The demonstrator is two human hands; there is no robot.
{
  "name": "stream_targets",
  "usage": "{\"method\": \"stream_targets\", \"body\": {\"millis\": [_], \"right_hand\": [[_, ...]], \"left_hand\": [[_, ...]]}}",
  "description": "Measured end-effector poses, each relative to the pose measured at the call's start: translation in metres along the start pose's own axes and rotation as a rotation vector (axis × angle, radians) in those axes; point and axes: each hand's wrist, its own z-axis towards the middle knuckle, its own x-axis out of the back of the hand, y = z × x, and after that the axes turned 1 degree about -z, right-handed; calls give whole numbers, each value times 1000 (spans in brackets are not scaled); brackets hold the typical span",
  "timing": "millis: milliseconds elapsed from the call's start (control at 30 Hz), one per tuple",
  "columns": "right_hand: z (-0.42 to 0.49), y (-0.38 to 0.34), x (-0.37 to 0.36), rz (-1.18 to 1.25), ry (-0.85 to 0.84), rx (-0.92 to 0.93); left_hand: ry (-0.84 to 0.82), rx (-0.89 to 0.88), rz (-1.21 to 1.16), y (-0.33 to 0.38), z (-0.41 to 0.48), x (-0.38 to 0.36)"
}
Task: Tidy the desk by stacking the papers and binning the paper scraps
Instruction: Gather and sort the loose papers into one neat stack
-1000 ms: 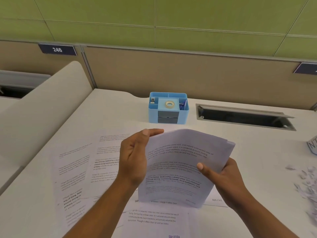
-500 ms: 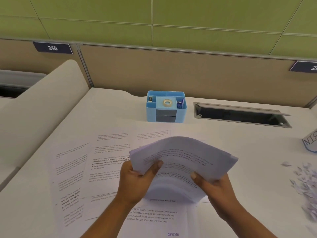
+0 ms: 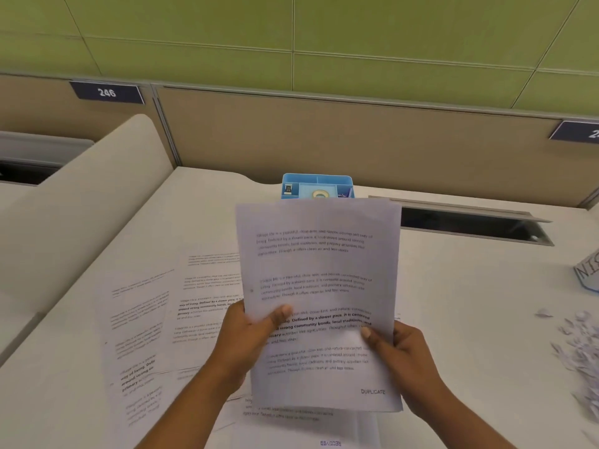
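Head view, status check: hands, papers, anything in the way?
Left hand and right hand grip the paper stack, held over the desk. Loose sheets lie flat, unstacked. Paper scraps at right, unbinned; nothing obstructs.

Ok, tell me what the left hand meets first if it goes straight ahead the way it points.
Probably the blue plastic desk organiser, beyond the white printed sheets the left hand grips; depth is unclear.
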Motion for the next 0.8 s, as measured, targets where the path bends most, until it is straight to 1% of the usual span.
{"method": "stream_targets", "body": {"millis": [67, 133, 233, 300, 333, 367, 433, 500, 567, 600, 667, 733, 800], "right_hand": [[3, -6, 0, 13, -17, -14], [3, -10, 1, 19, -81, -18], [6, -12, 1, -12, -293, -53], [9, -11, 2, -78, -427, -99], [12, -10, 3, -123, -454, -123], [17, -9, 6, -173, -442, -143], [29, -2, 14, -282, -305, -161], [43, 8, 25, -427, -81, -139], [57, 18, 35, -637, 163, -136], [64, 23, 39, -733, 255, -154], [75, 30, 44, -875, 337, -257], [82, 34, 41, -966, 340, -393], [86, 36, 33, -1033, 354, -447]], "left_hand": [[-43, 112, -87, -2, -3, 4], [-32, 168, -74, -8, -7, 7], [82, 110, -9, -17, -10, 16], [138, 75, 4, -20, -12, 27], [165, 70, 5, -21, -13, 34], [192, 66, 11, -21, -13, 43], [242, 60, 38, -21, -14, 61], [290, 43, 54, -20, -15, 79], [349, 16, 53, -20, -15, 93], [372, 1, 51, -20, -15, 100], [392, -22, 51, -21, -16, 109], [389, -23, 54, -23, -18, 116], [388, -15, 58, -25, -20, 121]]}}
